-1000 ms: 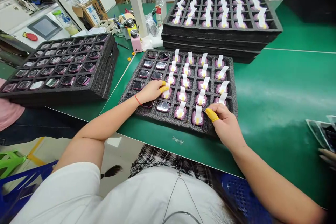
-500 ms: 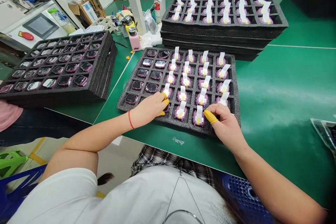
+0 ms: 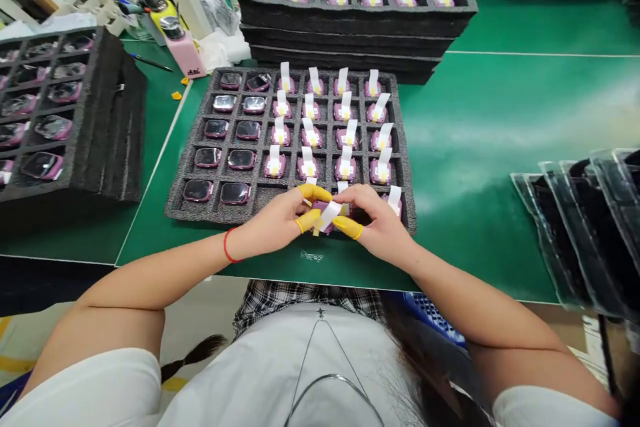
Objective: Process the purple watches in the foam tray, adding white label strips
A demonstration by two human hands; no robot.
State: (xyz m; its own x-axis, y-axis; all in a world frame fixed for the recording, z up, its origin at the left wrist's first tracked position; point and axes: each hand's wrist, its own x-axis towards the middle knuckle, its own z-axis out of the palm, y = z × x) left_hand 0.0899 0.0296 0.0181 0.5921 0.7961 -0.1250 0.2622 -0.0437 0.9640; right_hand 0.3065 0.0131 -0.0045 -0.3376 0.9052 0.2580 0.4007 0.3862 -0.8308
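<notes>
Yellow finger cots cover some fingertips of both hands. A purple smartwatch body [image 3: 319, 207], with a white strip [image 3: 329, 215] across it, is held over the front row of the black foam tray [image 3: 181, 208]. My left hand [image 3: 277, 219] pinches the watch body from its left side. From the right, my right hand [image 3: 383, 223] has thumb and forefinger closed at the strip's edge. In the tray, the two left columns hold watches [image 3: 235, 193] with dark screens up. The other columns hold watches [image 3: 346, 167] back up, with white strips standing. One front-row compartment [image 3: 267, 196] has no watch in it.
Behind the tray rises a stack of foam trays [image 3: 345, 33] with more strip-bearing watches. Another stack [image 3: 107, 127] stands at left, near a pink pump bottle [image 3: 184, 53] and a pen [image 3: 151, 63]. Clear plastic trays [image 3: 550, 233] lie at right on the green table [image 3: 480, 167].
My left hand has lifted a watch from the front row. My right hand has moved left to meet it at the white strip. The view has shifted to the right.
</notes>
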